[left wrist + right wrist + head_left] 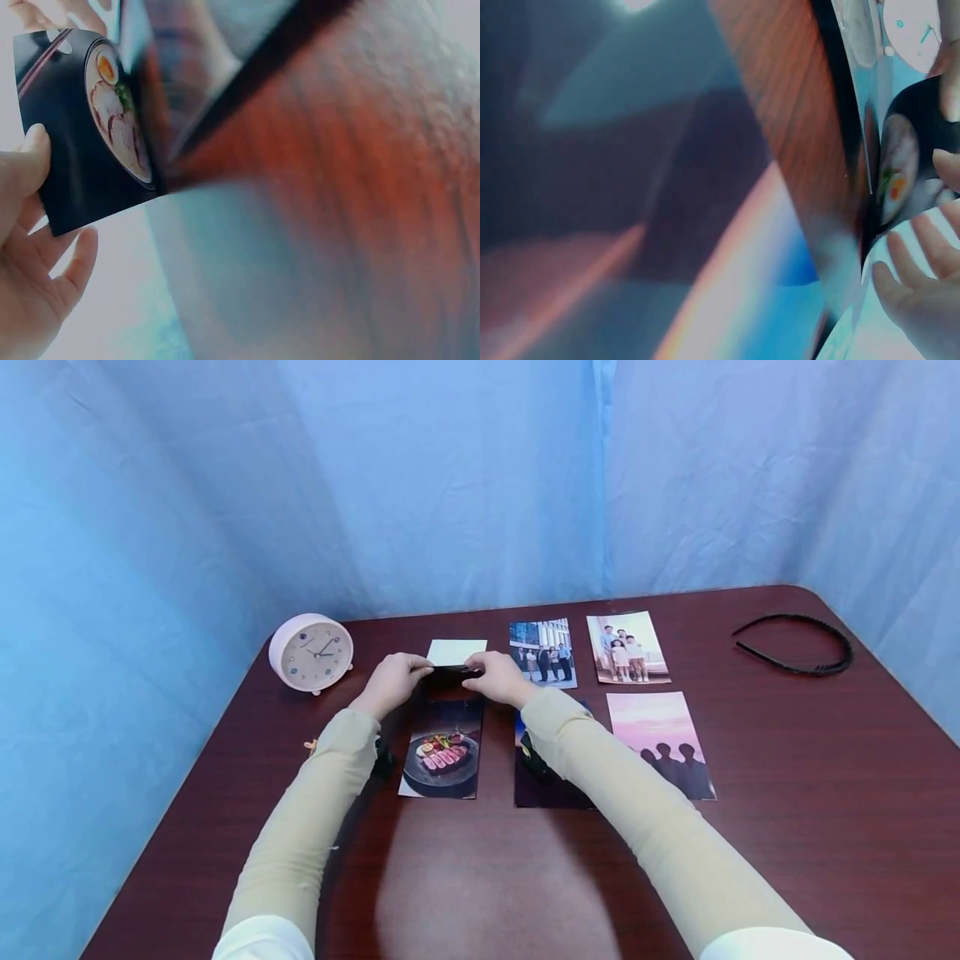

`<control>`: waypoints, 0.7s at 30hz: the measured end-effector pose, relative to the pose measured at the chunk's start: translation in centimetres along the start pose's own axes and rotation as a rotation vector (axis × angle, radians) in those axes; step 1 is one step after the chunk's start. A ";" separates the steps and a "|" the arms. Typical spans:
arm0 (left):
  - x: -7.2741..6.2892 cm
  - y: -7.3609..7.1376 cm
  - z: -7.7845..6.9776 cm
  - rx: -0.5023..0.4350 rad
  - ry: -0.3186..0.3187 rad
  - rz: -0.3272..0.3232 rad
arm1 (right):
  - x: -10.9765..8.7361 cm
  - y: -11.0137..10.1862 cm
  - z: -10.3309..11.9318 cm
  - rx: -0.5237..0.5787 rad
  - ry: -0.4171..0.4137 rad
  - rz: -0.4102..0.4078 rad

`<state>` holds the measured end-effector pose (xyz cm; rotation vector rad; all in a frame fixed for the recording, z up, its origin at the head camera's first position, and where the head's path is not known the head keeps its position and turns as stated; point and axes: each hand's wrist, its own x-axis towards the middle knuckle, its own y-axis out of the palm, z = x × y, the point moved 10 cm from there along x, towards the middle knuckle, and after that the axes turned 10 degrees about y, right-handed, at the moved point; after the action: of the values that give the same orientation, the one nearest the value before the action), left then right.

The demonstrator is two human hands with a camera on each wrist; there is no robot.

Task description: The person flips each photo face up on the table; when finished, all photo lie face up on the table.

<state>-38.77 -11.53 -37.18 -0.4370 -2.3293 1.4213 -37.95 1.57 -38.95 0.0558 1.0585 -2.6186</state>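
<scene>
Both hands hold a photo print (457, 652) by its sides, raised at the back of the table. My left hand (392, 683) pinches its left edge, and my right hand (501, 678) pinches the right edge. From the head view a pale face with a dark lower edge shows. In the left wrist view, the print's dark picture (71, 150) of a food bowl with egg and meat faces the camera, the thumb lying on it. The right wrist view shows the print (922, 146) bent. Just in front lies a steak photo (442, 752).
A white alarm clock (311, 653) stands at back left. Right of the hands lie an office-group photo (542, 652), a family photo (627, 647), a pink-sky photo (660, 727) and a partly covered dark photo (547, 789). A black headband (821, 670) lies far right.
</scene>
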 end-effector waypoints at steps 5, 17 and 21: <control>-0.5 -2.1 -1.3 -0.059 0.034 -0.107 | -0.4 -1.6 -0.1 0.085 -0.052 -0.148; -1.0 -4.6 -3.6 -0.224 0.051 -0.315 | -1.6 -5.9 -0.7 0.436 -0.068 -0.392; -1.4 -4.4 -3.2 -0.301 0.010 -0.385 | -1.6 -6.1 -1.8 0.630 0.000 -0.384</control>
<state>-36.33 -11.67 -32.12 -0.0639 -2.4575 0.8948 -38.46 7.35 -35.94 -0.0085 0.2139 -3.1959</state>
